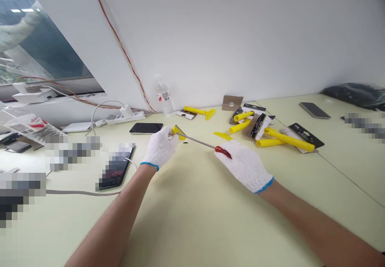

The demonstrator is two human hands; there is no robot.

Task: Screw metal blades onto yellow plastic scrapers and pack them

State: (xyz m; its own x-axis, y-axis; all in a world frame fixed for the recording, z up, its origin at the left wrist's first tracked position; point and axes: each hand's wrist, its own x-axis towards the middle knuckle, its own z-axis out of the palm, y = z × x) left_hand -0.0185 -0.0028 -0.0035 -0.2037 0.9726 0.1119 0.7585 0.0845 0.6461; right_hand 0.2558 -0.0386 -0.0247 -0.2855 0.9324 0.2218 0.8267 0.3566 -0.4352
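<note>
Both my hands wear white knit gloves with blue cuffs. My left hand [160,146] is closed around a small yellow scraper head [178,132] with a metal blade, held just above the pale yellow table [192,211]. My right hand [244,165] grips the red handle of a screwdriver [207,144]. Its thin metal shaft runs left, and the tip meets the yellow scraper head. A tiny dark screw [185,142] lies on the table right under the shaft.
Several yellow scraper handles [288,139] and black packaging cards [306,134] lie at the back right. A loose yellow part [222,135], a water bottle [163,97], a power strip [124,117] and phones [146,128] sit along the wall. Another phone [314,110] rests far right.
</note>
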